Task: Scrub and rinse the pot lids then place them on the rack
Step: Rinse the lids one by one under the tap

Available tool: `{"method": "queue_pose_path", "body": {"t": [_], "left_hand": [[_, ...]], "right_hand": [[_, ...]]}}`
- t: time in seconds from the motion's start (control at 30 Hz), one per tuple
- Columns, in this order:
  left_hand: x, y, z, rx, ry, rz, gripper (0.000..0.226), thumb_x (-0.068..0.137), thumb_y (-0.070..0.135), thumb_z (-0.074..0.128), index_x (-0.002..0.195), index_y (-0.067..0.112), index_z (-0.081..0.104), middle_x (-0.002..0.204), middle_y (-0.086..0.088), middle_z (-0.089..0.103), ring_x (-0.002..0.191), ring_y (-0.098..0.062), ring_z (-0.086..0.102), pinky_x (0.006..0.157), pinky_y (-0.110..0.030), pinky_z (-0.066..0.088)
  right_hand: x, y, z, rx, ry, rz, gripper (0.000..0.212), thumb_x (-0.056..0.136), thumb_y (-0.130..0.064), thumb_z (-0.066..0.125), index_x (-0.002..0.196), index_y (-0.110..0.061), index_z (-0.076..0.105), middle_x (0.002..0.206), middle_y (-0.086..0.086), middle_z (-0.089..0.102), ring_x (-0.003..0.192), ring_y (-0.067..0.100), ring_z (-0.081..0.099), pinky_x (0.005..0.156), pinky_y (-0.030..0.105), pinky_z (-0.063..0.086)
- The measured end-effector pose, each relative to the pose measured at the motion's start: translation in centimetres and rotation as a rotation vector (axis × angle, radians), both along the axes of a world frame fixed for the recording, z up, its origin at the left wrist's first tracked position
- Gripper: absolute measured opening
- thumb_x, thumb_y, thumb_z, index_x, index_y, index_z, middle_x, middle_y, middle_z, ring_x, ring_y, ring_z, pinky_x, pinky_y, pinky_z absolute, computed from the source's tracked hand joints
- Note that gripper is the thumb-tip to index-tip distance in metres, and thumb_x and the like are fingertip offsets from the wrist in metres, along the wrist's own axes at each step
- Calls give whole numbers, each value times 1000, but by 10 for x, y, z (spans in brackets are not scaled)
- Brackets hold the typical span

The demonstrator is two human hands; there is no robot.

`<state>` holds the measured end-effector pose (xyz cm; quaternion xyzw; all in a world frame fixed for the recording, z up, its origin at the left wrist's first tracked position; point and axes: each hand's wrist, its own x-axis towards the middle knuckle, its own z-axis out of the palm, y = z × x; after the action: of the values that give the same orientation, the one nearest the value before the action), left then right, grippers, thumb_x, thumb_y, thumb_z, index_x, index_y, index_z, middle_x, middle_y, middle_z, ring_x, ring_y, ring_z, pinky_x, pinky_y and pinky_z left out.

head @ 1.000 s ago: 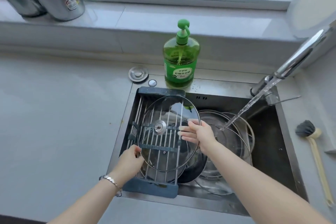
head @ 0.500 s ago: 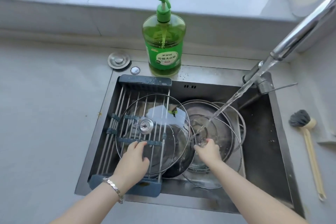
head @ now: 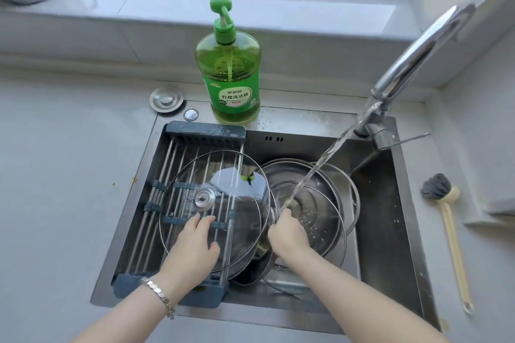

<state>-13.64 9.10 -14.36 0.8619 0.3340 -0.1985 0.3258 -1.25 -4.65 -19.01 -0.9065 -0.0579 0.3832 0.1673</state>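
Left hand (head: 195, 245): grip spread flat on glass lid (head: 231, 198) atop rack (head: 204, 131) | right hand (head: 288, 237): grip curled under stream (head: 320, 166), hold indeterminate

left hand (head: 195, 242): palm down, fingers (head: 193, 224) spread flat; right hand (head: 287, 234): knuckles up, fingers curled under

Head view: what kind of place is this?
Most likely a home kitchen: a steel sink with a running faucet, a green soap bottle behind it, and a glass lid on a rack over the sink.
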Motion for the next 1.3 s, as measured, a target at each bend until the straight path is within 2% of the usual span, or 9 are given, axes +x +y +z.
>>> {"method": "queue_pose_path", "body": {"t": [0.17, 0.3, 0.47, 0.63, 0.8, 0.9, 0.97, 1.1, 1.3], "left_hand": [[5, -4, 14, 10, -27, 15, 51, 95, 21, 44, 144, 22, 29, 153, 1, 20, 125, -21, 45, 98, -34, 43], [6, -12, 22, 17, -26, 1, 52, 95, 19, 45, 145, 20, 28, 154, -1, 20, 139, -17, 27, 107, -31, 31], [8, -21, 35, 7, -54, -8, 49, 95, 19, 45, 142, 21, 32, 153, 0, 23, 136, -16, 32, 105, -29, 33], [3, -29, 49, -12, -68, -5, 48, 96, 19, 45, 142, 21, 31, 151, 0, 26, 137, -17, 30, 107, -31, 31], [4, -31, 64, -30, -85, 0, 48, 96, 20, 45, 142, 21, 32, 150, 0, 27, 133, -16, 36, 107, -30, 34], [9, -36, 75, -60, -90, 5, 47, 96, 21, 45, 142, 21, 33, 146, -2, 33, 100, -15, 56, 85, -25, 43], [14, -40, 80, -105, -96, 18, 44, 96, 20, 45, 139, 21, 37, 139, -4, 42, 73, -12, 57, 67, -22, 46], [33, -52, 80, -266, -82, 126, 40, 95, 22, 48, 134, 15, 45, 126, -2, 54, 107, -16, 56, 89, -26, 46], [66, -70, 95, -895, 3, 520, 31, 96, 31, 50, 117, 8, 52, 96, -12, 71, 87, -29, 69, 79, -43, 57]], "right_hand": [[20, -12, 36, -142, -49, 129, 35, 90, -5, 39, 124, 1, 33, 127, 17, 52, 117, 34, 52, 90, 35, 42], [34, -23, 59, -338, -51, 320, 44, 92, -4, 40, 134, 6, 30, 136, 15, 39, 123, 29, 48, 95, 33, 43], [47, -26, 82, -532, -109, 622, 51, 97, -15, 43, 142, 1, 28, 145, 18, 24, 131, 30, 36, 96, 36, 45], [63, -22, 105, -595, -159, 696, 40, 93, -12, 45, 132, -12, 50, 140, 7, 41, 126, 24, 46, 86, 29, 48], [67, -36, 129, -689, -200, 704, 40, 91, -12, 49, 131, -13, 52, 137, 2, 48, 120, 22, 52, 83, 28, 49], [72, -58, 156, -620, -238, 599, 43, 93, -9, 42, 136, -6, 43, 137, 8, 44, 121, 28, 50, 90, 33, 47], [79, -85, 174, -496, -203, 467, 37, 92, -6, 42, 129, -1, 45, 117, 18, 51, 105, 31, 59, 84, 34, 49], [90, -148, 188, -109, -26, 85, 17, 74, 7, 36, 82, 1, 50, 40, 9, 50, 32, 21, 45, 40, 22, 37], [68, -187, 162, 263, 159, -334, 21, 81, 12, 39, 95, -1, 47, 40, 4, 47, 26, 14, 38, 29, 15, 26]]}}
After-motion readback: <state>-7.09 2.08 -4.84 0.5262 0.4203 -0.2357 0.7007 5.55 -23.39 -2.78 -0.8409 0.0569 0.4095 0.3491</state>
